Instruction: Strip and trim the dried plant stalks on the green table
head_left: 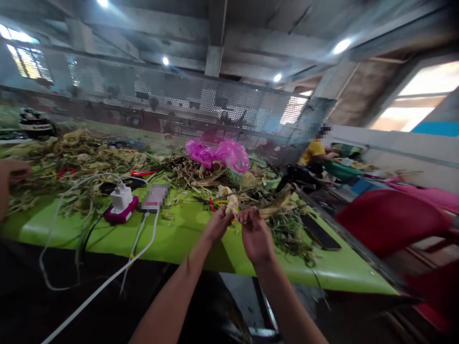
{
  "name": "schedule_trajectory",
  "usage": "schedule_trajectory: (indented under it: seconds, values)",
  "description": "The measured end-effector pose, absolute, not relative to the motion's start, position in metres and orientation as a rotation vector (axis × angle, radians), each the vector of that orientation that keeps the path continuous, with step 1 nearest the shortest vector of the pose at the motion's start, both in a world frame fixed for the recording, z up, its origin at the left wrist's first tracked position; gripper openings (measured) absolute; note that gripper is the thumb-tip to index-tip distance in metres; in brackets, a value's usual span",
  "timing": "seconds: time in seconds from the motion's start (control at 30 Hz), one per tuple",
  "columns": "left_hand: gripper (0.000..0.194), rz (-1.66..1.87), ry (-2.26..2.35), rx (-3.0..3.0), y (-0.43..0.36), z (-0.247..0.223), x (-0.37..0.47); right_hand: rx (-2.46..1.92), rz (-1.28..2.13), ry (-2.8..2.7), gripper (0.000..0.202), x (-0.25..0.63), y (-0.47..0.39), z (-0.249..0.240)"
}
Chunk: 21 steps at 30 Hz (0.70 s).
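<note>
My left hand [218, 224] is closed around the lower end of a pale, crumpled piece of dried plant [233, 200], which stands up from the fingers. Just right of it, my right hand [256, 236] has its fingers curled in close to the same piece; what they pinch, if anything, is too small to make out. Beyond the left fingers lies a tool with red and yellow parts [211, 204], partly hidden. Long dry husks [278, 205] and greenish stems [287, 231] lie beside my right hand.
On the green table cover [179, 243] are a purple power strip [122, 215] with a white charger, a phone [155, 197], cables, a dark flat object [321, 234] and heaped dry plants [86, 148]. A pink plastic bag [218, 155] lies by a green basket [267, 179]. Another person's hand [16, 172] reaches in left.
</note>
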<state>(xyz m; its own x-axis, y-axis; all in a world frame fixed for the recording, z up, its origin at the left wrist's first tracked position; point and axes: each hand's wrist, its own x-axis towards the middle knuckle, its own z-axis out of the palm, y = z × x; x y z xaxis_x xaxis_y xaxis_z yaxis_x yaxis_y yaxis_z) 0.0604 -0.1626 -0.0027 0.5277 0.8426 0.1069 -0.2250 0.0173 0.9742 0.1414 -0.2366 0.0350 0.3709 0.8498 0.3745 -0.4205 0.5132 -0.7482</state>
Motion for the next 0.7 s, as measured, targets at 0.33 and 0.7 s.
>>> schedule_trajectory:
  seconds: [0.33, 0.7]
  values:
    - [0.037, 0.783, 0.236, 1.084, -0.181, 0.008, 0.045, -0.304, 1.148, -0.452, 0.031, 0.145, -0.256, 0.036]
    - [0.027, 0.573, -0.067, 0.793, -0.210, 0.004, 0.019, -0.334, 1.483, -0.361, 0.037, 0.165, -0.282, 0.032]
